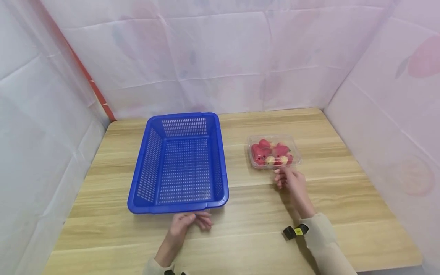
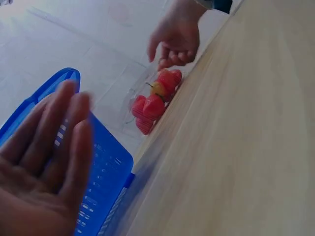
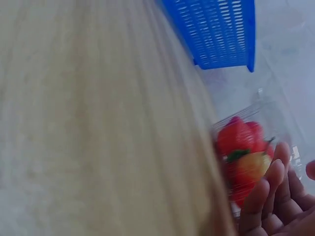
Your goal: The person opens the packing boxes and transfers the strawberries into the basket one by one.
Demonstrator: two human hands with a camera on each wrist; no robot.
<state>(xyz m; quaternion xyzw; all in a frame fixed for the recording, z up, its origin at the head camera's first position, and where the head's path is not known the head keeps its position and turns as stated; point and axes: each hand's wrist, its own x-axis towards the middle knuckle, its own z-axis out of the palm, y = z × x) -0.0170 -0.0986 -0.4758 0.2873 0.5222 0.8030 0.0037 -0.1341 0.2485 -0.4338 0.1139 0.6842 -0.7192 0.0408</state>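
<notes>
My left hand (image 1: 187, 223) is at the front of a blue plastic basket (image 1: 177, 208), close under its near rim. In the left wrist view its fingers (image 2: 78, 147) stretch out slightly bent and hold nothing; whether they touch the rim cannot be told. My right hand (image 1: 292, 181) is at the near edge of a clear plastic box (image 1: 296, 158), its fingers loosely bent. The right wrist view has those fingers (image 3: 253, 199) beside the box, with no grip on it visible. Inside the box lie several red and yellow fruit-like pieces (image 2: 154, 104), some with stems.
The basket has slotted walls and floor and nothing inside. It and the box stand on a wood-grain table (image 1: 247, 236), the box to the right. Pale patterned sheets (image 1: 220, 57) hang behind the table and along both sides.
</notes>
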